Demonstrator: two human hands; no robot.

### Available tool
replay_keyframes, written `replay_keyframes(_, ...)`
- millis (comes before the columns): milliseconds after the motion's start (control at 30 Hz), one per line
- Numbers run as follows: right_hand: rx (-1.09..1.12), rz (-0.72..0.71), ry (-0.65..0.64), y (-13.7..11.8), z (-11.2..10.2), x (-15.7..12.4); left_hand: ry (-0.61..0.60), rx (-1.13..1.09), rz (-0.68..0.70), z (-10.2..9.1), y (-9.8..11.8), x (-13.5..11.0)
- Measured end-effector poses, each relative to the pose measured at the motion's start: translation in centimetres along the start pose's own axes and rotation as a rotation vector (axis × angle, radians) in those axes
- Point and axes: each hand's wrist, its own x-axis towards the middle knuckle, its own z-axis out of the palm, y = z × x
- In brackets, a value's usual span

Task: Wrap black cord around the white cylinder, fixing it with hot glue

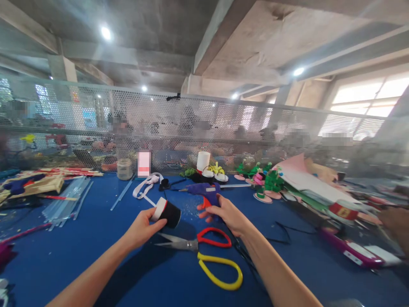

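My left hand [142, 227] is closed round a paper cup [166, 212] wrapped in black, held tilted on its side just above the blue table [96, 256]. My right hand [225, 214] grips the handle of a purple glue gun [204, 190] with an orange trigger, whose nozzle points left. Scissors [204, 249] with one red and one yellow handle lie on the table right under both hands, blades pointing left.
Clear glue sticks [65, 200] lie at the left, a white ribbon [145, 186] and a jar [124, 169] behind. Small craft flowers [265, 181], coloured paper sheets [306, 181] and a pink-purple tool [348, 249] crowd the right. A perforated metal screen [204, 123] backs the table, people beyond it.
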Motion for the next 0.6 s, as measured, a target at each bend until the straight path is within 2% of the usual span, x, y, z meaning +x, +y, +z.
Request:
replay_keyframes(133, 0.006, -0.047, 0.118, 0.1, 0.7, -0.3, -0.073, 0.000, 0.000, 0.1, -0.1, 0.0)
replay_keyframes(167, -0.004, -0.039, 0.105, 0.0, 0.7, -0.4, -0.091, -0.006, 0.004, 0.1, -0.1, 0.0)
replay_keyframes(267, -0.024, 0.017, -0.075, -0.3, 1.1, -1.0, -0.145, -0.013, 0.030, 0.1, -0.4, 0.1)
replay_keyframes(333, -0.029, 0.010, -0.140, -0.4, 1.4, -1.3, -0.180, -0.017, 0.032, 0.2, -0.6, 0.1)
replay_keyframes(500, -0.143, -0.085, -0.146, -0.1, 2.0, -1.6, -0.209, -0.038, 0.001, 0.5, -0.5, 0.0)
replay_keyframes(600, -0.237, -0.052, -0.145, 0.0, 2.2, -1.9, -0.219, -0.064, 0.042, 0.5, -0.7, 0.2)
